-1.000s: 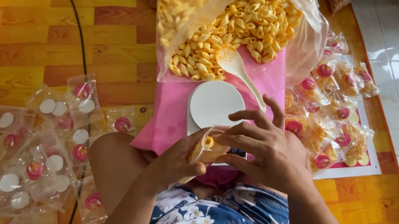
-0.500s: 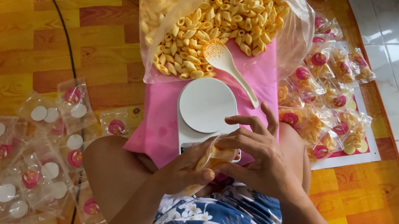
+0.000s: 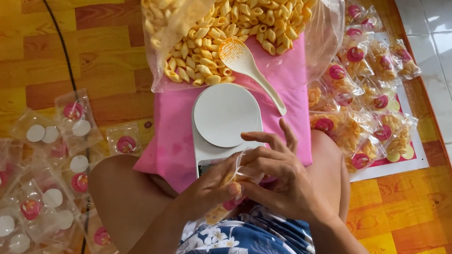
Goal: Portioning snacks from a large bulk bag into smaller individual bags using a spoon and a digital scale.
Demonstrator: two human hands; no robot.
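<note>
Fingers of left hand [image 3: 215,187] and right hand [image 3: 285,175] pinched together on small clear snack packet [image 3: 235,178], just beside white scale [image 3: 226,115].

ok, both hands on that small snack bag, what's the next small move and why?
Probably set the small snack bag on the white scale: left hand and right hand pinch it just beside the bare pan, and it already shows snacks inside.

both hands, left hand [image 3: 216,189] and right hand [image 3: 285,175], pinch a small clear plastic snack packet [image 3: 239,178] just below a round white kitchen scale [image 3: 226,115] on pink cloth [image 3: 173,137]; white plastic scoop [image 3: 245,63] lies in big clear bag of yellow shell-shaped snacks [image 3: 225,18].
</note>
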